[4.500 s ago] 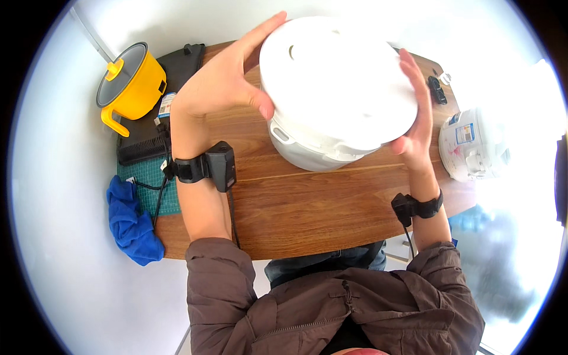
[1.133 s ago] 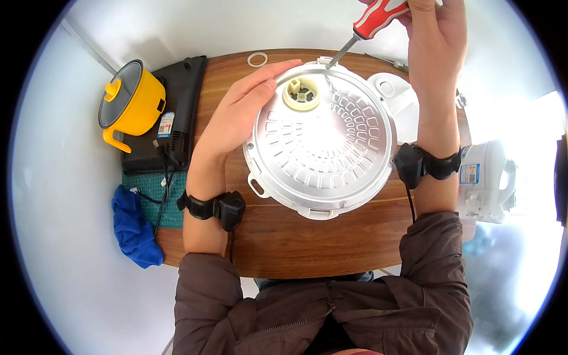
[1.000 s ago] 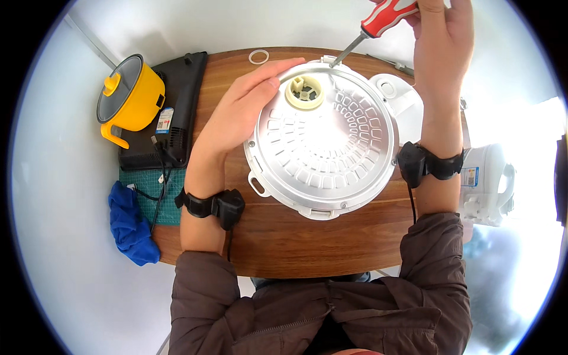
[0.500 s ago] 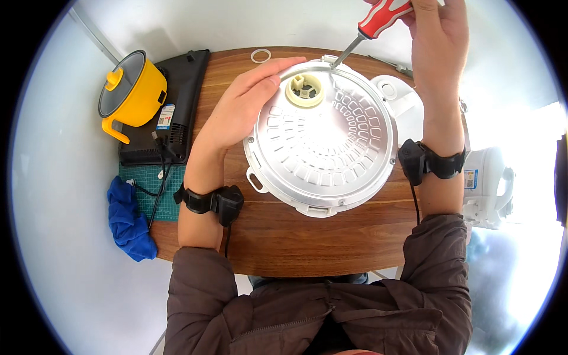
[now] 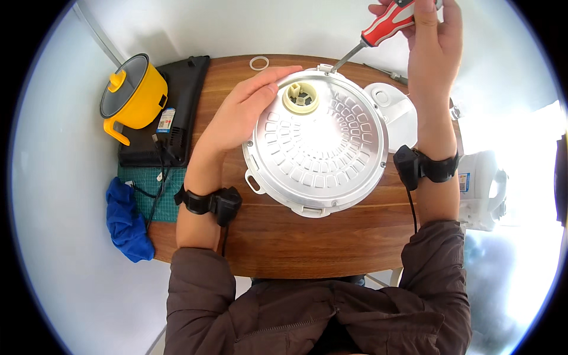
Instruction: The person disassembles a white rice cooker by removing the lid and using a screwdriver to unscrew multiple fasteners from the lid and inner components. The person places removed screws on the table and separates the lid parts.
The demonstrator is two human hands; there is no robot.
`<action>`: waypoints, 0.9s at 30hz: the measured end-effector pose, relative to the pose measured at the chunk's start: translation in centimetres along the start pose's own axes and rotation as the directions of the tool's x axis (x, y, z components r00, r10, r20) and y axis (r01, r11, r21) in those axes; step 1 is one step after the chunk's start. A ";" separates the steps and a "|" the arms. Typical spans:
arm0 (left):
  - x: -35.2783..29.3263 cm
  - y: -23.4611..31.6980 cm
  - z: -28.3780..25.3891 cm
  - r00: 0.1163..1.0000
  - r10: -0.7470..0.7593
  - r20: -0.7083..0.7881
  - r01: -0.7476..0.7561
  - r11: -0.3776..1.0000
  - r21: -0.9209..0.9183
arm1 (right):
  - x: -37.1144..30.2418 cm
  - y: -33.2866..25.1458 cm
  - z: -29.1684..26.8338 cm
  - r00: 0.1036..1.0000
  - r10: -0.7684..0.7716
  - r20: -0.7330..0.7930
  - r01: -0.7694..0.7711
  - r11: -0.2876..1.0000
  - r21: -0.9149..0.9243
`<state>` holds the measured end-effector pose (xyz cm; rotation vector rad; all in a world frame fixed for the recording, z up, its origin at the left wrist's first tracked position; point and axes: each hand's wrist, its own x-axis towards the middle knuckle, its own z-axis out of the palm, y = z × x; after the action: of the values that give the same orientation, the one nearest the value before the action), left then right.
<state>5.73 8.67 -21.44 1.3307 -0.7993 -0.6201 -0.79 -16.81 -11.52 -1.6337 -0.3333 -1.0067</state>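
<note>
A round lid (image 5: 319,195) with a shiny, embossed metal plate and a white plastic rim, like a rice cooker's, lies over the wooden table. Near its far side, a cream-coloured round fitting (image 5: 300,98) sticks up from the plate. My left hand (image 5: 245,109) grips the lid at its far left rim, the fingers along the edge and the thumb over the plate. In my right hand (image 5: 435,53) is a screwdriver (image 5: 387,25) with a red and grey handle, held tilted. Its metal tip meets the far rim, close beside a small screw. The fingers behind the handle are partly hidden.
A white plastic part (image 5: 399,115) sits right of the lid, with a thin tool (image 5: 384,72) behind it. A pale ring (image 5: 259,63) lies far left. Leftward are a yellow pot (image 5: 139,97), black appliance (image 5: 177,118), green mat (image 5: 142,207) and blue cloth (image 5: 127,228). A white appliance (image 5: 482,189) stands right.
The view has shifted slightly. Against the rim, the screwdriver tip has moved a little right, beside the screw. The lid has shifted slightly left; both hands keep their holds.
</note>
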 end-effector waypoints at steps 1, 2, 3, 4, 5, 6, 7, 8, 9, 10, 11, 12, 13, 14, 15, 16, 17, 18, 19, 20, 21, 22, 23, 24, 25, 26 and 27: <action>0.0 0.0 0.0 1.000 0.027 0.004 -0.027 0.999 0.017 | -0.1 0.0 -0.1 1.000 0.016 -0.019 -0.016 1.000 0.010; 0.0 0.0 0.0 0.999 0.041 0.002 -0.041 0.999 0.032 | -0.1 0.0 -0.1 0.999 0.033 -0.038 -0.032 0.999 0.019; 0.0 -0.1 0.0 0.998 0.061 0.014 -0.061 0.997 0.038 | -0.2 0.0 -0.2 0.997 0.051 -0.056 -0.049 0.998 0.030; 0.0 -0.1 0.1 0.999 0.045 0.008 -0.046 0.999 0.023 | -0.3 0.1 -0.2 0.997 0.045 -0.065 -0.042 0.998 0.039; 0.0 -0.1 0.1 0.999 0.033 0.017 -0.033 0.999 0.001 | -0.4 0.1 -0.3 0.996 0.057 -0.063 -0.055 0.998 0.030; 0.1 0.0 0.2 1.000 0.018 0.022 -0.018 0.999 -0.031 | -0.4 0.1 -0.2 0.996 0.069 -0.064 -0.068 0.997 0.022; 0.1 0.0 0.2 1.000 0.019 0.018 -0.018 0.999 -0.026 | -0.5 0.0 -0.3 0.995 0.078 -0.066 -0.077 0.997 0.015; 0.1 0.0 0.3 1.000 0.022 0.009 -0.022 0.999 -0.031 | -0.5 0.0 -0.3 0.997 0.047 -0.063 -0.044 0.998 0.041; 0.2 0.0 0.4 1.000 0.017 0.007 -0.017 0.999 -0.044 | -0.5 0.0 -0.3 0.997 0.046 -0.067 -0.044 0.998 0.037; 0.2 0.0 0.3 1.000 0.030 0.000 -0.029 0.999 -0.034 | -0.6 -0.1 -0.3 0.996 0.050 -0.067 -0.047 0.998 0.036; 0.3 0.1 0.3 0.999 0.034 0.002 -0.034 0.999 -0.028 | -0.7 -0.2 -0.2 0.996 0.056 -0.066 -0.054 0.998 0.037; 0.2 0.1 0.4 1.000 0.003 -0.005 -0.003 1.000 -0.021 | -0.9 -0.4 -0.2 0.988 0.119 -0.096 -0.120 0.993 -0.014; 0.2 0.0 0.3 0.999 0.035 0.011 -0.034 0.999 -0.025 | -0.9 -0.4 0.0 0.991 0.087 -0.106 -0.089 0.996 -0.010; 0.2 0.0 0.4 0.999 0.035 0.017 -0.034 0.999 -0.029 | -1.1 -0.5 0.1 0.992 0.059 -0.115 -0.060 0.998 -0.006; 0.2 0.0 0.4 1.000 0.012 0.005 -0.012 0.999 -0.038 | -1.1 -0.5 0.4 0.992 0.037 -0.121 -0.038 0.999 -0.001; 0.1 -0.1 0.5 1.000 0.024 -0.007 -0.025 0.998 -0.050 | -1.3 -0.6 0.6 0.991 0.003 -0.132 -0.008 0.999 -0.038; 0.0 -0.2 0.5 0.999 0.022 -0.032 -0.024 0.998 -0.062 | -1.3 -0.6 0.8 0.988 0.012 -0.152 -0.022 0.998 -0.063; 0.0 -0.3 0.6 0.999 0.029 -0.040 -0.033 0.996 -0.089 | -1.3 -0.6 0.9 0.985 0.024 -0.169 -0.039 0.995 -0.088; -0.1 -0.3 0.7 0.997 0.020 -0.069 -0.023 0.999 -0.049 | -1.2 -0.6 1.1 0.987 0.004 -0.159 -0.023 0.993 -0.120; -0.1 -0.2 0.6 0.997 0.026 -0.075 -0.028 0.999 -0.021 | -1.0 -0.5 1.2 0.989 -0.016 -0.148 -0.007 0.988 -0.151; -0.1 -0.2 0.7 0.996 0.042 -0.081 -0.042 0.999 -0.004 | -0.8 -0.5 1.4 0.990 -0.036 -0.138 0.010 0.983 -0.182; 0.0 0.0 0.6 0.997 0.042 -0.066 -0.041 0.999 0.020 | -0.5 -0.4 1.4 0.994 -0.065 -0.090 0.045 0.976 -0.213; 0.0 0.1 0.6 0.996 0.059 -0.070 -0.056 0.997 0.046 | -0.4 -0.3 1.5 0.991 -0.053 -0.122 0.025 0.975 -0.219; 0.0 0.2 0.6 0.994 0.075 -0.074 -0.069 0.995 0.072 | -0.2 -0.2 1.7 0.987 -0.041 -0.155 0.006 0.975 -0.224; 0.0 0.3 0.6 0.994 0.086 -0.073 -0.079 0.992 0.095 | -0.1 -0.2 1.7 0.982 -0.029 -0.187 -0.015 0.973 -0.228; 0.0 0.4 0.6 0.993 0.100 -0.067 -0.092 0.989 0.118 | 0.0 0.1 1.9 0.968 -0.044 -0.246 -0.021 0.966 -0.258; 0.0 0.3 0.7 0.994 0.086 -0.063 -0.080 0.993 0.092 | -0.1 0.1 1.9 0.968 -0.068 -0.243 -0.004 0.959 -0.282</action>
<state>5.16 8.36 -21.13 1.3856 -0.8314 -0.4762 0.05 -15.11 -11.65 -1.7302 -0.0460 -1.3179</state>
